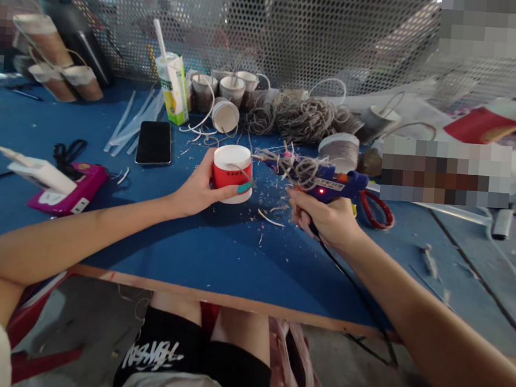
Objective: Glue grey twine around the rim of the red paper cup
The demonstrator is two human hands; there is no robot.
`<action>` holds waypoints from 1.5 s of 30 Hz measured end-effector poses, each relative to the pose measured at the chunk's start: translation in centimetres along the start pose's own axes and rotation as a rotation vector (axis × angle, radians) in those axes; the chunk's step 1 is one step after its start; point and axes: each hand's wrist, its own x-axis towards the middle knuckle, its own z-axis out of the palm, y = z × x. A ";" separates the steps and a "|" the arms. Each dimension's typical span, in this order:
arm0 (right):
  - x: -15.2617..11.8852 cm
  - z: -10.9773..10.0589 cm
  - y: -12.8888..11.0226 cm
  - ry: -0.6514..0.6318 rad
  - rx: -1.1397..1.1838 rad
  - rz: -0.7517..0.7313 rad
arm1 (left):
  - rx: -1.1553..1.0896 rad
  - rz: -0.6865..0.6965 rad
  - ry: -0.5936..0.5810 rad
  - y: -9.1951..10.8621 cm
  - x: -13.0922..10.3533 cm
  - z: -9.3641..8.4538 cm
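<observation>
My left hand (199, 183) is wrapped round a red and white paper cup (232, 167), its thumb lying across the front. A short piece of cord seems to lie against the cup near that thumb. In my right hand (322, 216) is a blue hot glue gun (329, 184) with a lit red light, its black cable trailing down over the table edge. Tangled grey strands cling to the gun's front. Its nozzle points left and is close to the cup's upper right rim; whether they touch I cannot tell.
A phone (154, 143), a drink carton (172, 87) and a purple power strip (70, 189) are on the left. Behind stand several cord-wrapped cups (232, 88) and a heap of grey cord (305, 117). Red-handled scissors (377, 210) lie right. Scraps litter the blue table (218, 250).
</observation>
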 end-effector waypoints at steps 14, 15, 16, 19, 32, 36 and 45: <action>0.0 -0.1 0.1 0.015 -0.019 0.015 | -0.004 0.003 0.007 0.1 0.0 0.1; 0.0 -0.1 0.0 0.019 -0.024 0.015 | -0.003 0.006 0.007 0.1 0.0 0.1; 0.0 -0.1 0.0 0.023 -0.030 0.013 | -0.002 0.008 0.006 0.1 0.0 0.1; 0.0 -0.1 0.0 0.025 -0.037 0.019 | -0.004 0.016 -0.001 0.1 0.0 0.1; 0.0 -0.1 0.0 0.026 -0.044 0.036 | 0.059 0.085 -0.012 0.1 0.0 -0.1; 0.4 -0.2 0.6 0.086 -0.057 0.035 | 0.058 0.095 -0.035 0.3 0.1 -0.1; 2.4 -3.1 1.7 0.147 -1.038 -0.262 | -0.162 -0.008 -0.093 0.0 -0.1 -0.1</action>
